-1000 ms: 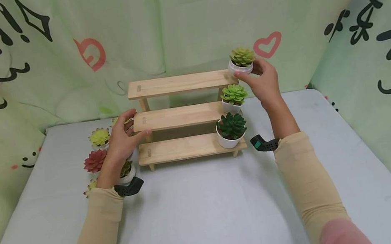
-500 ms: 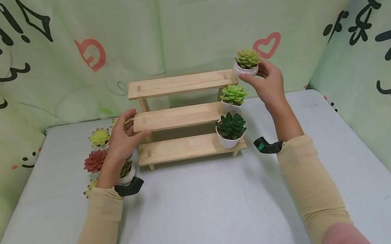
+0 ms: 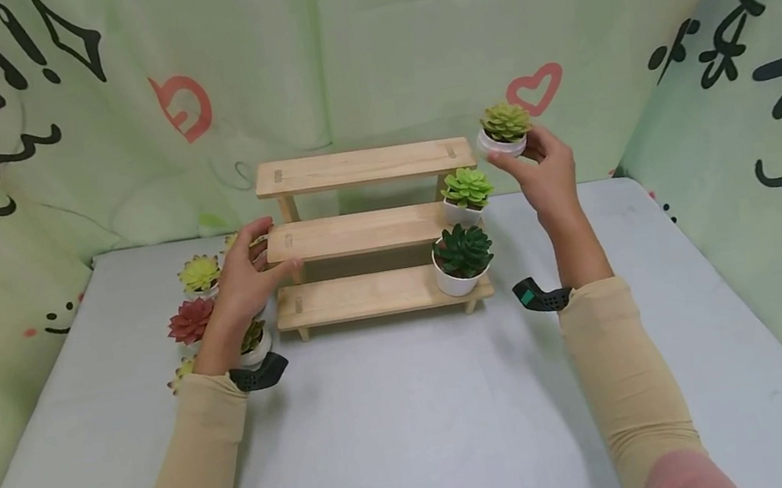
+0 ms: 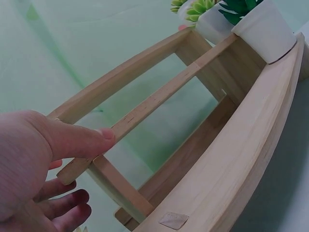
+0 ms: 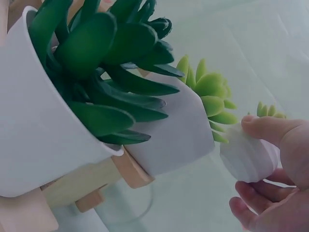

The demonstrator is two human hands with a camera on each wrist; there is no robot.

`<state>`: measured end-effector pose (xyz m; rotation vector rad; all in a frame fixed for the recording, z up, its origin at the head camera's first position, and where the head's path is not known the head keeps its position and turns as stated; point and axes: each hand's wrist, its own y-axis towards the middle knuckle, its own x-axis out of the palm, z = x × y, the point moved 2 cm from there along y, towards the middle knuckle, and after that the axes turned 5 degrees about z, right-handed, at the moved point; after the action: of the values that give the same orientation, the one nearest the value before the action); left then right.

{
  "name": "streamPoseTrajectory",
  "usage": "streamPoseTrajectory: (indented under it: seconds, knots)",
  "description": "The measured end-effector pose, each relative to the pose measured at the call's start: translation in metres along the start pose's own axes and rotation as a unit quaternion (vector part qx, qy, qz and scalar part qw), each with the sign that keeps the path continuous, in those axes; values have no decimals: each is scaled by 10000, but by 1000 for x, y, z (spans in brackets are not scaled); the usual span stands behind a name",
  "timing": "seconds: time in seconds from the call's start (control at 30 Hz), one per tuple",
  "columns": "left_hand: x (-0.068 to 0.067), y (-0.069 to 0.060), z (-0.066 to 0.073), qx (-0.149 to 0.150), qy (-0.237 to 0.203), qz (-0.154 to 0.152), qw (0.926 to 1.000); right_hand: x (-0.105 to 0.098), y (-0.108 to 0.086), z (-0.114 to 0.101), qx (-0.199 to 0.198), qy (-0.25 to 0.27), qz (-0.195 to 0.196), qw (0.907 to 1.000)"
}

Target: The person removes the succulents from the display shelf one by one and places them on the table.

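Observation:
In the head view my right hand (image 3: 545, 166) pinches the white pot of a pale green succulent (image 3: 505, 123) between thumb and fingers. That pot hangs in the air, just right of the top board of a three-tier wooden plant stand (image 3: 359, 234). At the stand's left end, my left hand (image 3: 240, 288) grips the middle board, its thumb (image 4: 91, 141) along the wood in the left wrist view. A bright green succulent (image 3: 467, 190) sits at the right end of the middle tier. Below it, a dark green succulent (image 3: 463, 254) stands on the bottom tier.
Left of the stand, several potted succulents are partly hidden by my left hand and forearm, among them a red one (image 3: 192, 321) and a yellow-green one (image 3: 200, 274). All stand on a white table (image 3: 418, 425). A printed green curtain (image 3: 384, 43) hangs behind.
My right hand has moved right and slightly down with the pale green succulent, away from the top board's right end. The left hand and the stand have stayed in place.

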<state>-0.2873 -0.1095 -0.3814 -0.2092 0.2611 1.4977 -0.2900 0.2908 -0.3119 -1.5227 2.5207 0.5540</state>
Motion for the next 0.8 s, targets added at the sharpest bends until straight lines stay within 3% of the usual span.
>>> streamPoseTrajectory:
  seconds: [0.8]
  knots:
    - [-1, -1, 3, 92, 150, 20, 9998, -1, -10, 29, 276, 98, 102, 9995]
